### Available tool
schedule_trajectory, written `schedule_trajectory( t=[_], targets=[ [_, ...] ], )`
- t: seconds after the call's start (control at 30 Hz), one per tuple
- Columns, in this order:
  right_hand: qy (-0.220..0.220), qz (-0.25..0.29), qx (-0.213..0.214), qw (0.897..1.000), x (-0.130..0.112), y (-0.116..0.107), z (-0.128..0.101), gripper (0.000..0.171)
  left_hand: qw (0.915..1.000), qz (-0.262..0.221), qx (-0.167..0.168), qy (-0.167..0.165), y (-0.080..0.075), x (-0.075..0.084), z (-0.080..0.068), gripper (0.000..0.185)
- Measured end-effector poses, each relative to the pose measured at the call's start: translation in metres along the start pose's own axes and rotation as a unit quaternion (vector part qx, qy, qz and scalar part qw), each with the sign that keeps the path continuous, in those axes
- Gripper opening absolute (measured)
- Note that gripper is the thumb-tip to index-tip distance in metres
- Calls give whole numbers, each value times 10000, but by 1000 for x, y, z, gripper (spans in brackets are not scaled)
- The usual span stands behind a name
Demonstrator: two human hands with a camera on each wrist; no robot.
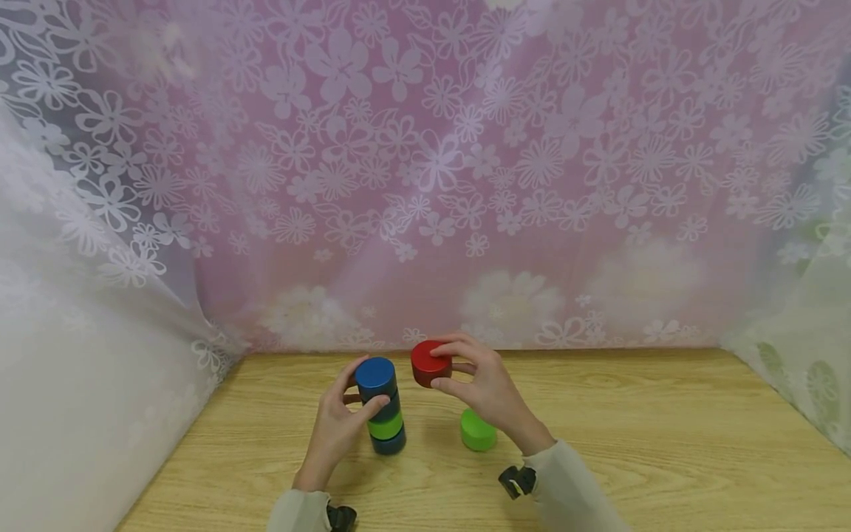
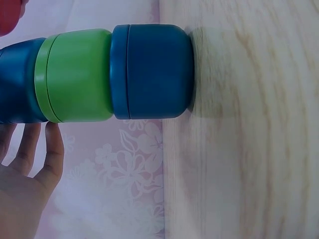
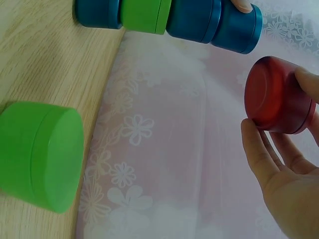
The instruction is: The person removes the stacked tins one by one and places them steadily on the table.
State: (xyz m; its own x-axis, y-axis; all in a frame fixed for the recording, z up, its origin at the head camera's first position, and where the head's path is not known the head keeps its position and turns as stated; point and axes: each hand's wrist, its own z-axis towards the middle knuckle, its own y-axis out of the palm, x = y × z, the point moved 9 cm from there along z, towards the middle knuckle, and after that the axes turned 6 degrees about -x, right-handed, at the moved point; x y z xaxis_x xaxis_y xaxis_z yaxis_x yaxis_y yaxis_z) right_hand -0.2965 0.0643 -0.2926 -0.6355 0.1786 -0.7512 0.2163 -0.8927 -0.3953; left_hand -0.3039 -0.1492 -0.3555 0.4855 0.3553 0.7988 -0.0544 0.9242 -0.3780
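- Four pots made the stack [image 1: 382, 405], mid-table nr the back edge; left hand [image 1: 335, 428] gripped it w/ thumb + fingers.
- Right hand [image 1: 480, 384] pinched red pot [image 1: 430, 363]; an off-centre landing could've toppled the stack.

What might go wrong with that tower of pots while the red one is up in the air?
The stack is tall and narrow, four pots high, and looks slightly tilted, so a nudge from the left hand steadying it might topple it. The right hand pinches the red pot only by its sides, so it may slip. It could drop onto the loose green pot below.
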Motion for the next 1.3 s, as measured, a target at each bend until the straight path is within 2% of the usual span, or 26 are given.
schedule_trajectory(
  t=[0.5, 0.97, 1.3],
  targets=[
    [-7, -88, 60, 9999, 8, -14, -14, 35, 9999, -6, 13, 142, 0, -1, -2, 63],
    [-27, -352, 69, 9994, 15, -27, -27, 36, 10000, -25, -43, 47, 1, 0, -1, 64],
    [163, -410, 68, 9990, 23, -33, -36, 35, 10000, -53, -63, -16, 0, 0, -2, 64]
  ],
)
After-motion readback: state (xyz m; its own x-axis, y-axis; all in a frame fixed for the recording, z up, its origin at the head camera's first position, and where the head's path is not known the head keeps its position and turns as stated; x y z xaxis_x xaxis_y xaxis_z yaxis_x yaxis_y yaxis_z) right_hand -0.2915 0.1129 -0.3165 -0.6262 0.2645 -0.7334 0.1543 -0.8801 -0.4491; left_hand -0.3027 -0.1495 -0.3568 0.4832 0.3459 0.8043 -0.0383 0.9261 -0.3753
